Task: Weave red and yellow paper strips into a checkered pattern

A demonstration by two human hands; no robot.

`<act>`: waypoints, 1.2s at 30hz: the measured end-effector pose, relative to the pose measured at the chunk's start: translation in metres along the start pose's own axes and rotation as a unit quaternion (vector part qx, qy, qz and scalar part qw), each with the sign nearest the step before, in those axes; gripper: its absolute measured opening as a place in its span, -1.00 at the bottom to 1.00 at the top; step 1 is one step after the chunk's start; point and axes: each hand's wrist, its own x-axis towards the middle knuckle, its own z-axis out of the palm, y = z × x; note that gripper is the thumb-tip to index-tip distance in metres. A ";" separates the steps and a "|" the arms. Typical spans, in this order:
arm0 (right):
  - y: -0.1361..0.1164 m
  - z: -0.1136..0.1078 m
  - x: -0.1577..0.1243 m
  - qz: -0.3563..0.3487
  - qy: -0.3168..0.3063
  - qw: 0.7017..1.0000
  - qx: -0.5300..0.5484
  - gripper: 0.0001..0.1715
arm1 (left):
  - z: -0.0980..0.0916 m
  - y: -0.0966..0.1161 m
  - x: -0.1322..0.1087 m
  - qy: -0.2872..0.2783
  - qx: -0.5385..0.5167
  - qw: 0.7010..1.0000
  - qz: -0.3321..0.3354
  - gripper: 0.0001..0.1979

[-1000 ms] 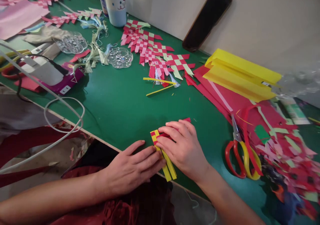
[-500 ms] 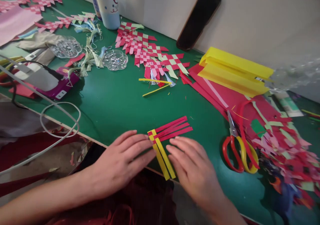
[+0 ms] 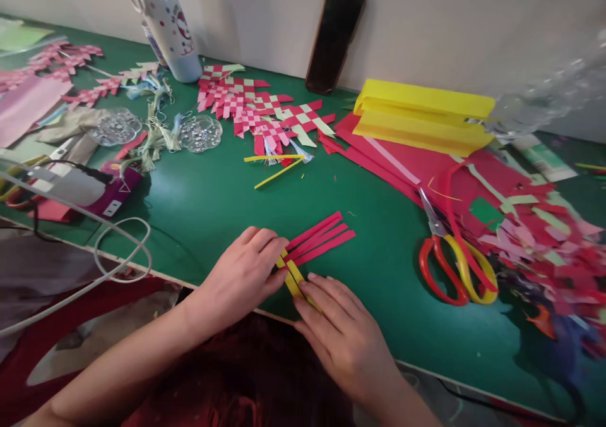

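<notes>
A small weave of red strips and yellow strips lies near the front edge of the green table. My left hand rests on its left corner, fingers pressed together against the woven part. My right hand lies flat over the yellow strips' lower ends, fingers stretched out. The red strips fan out free to the upper right.
Red-and-yellow scissors lie to the right beside a heap of paper scraps. Folded yellow paper sits on red sheets. Finished red woven pieces, a bottle, a phone, bead dishes and a white cable lie around.
The view has shifted left and tilted up. My right hand came off the red strips and moved down onto the yellow ends; my left hand slid up onto the weave's corner.
</notes>
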 end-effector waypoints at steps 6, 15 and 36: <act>0.000 0.003 -0.005 -0.001 0.005 1.000 0.000 -0.73 | -0.002 0.001 0.002 -0.017 0.007 1.000 0.009 -0.77; 0.000 0.004 -0.006 -0.002 0.007 1.000 0.002 -0.73 | -0.001 0.002 0.003 0.001 0.025 0.999 0.021 -0.78; -0.001 -0.006 -0.004 0.047 0.000 0.998 0.033 -0.68 | -0.001 -0.013 -0.027 0.028 0.027 0.999 0.016 -0.67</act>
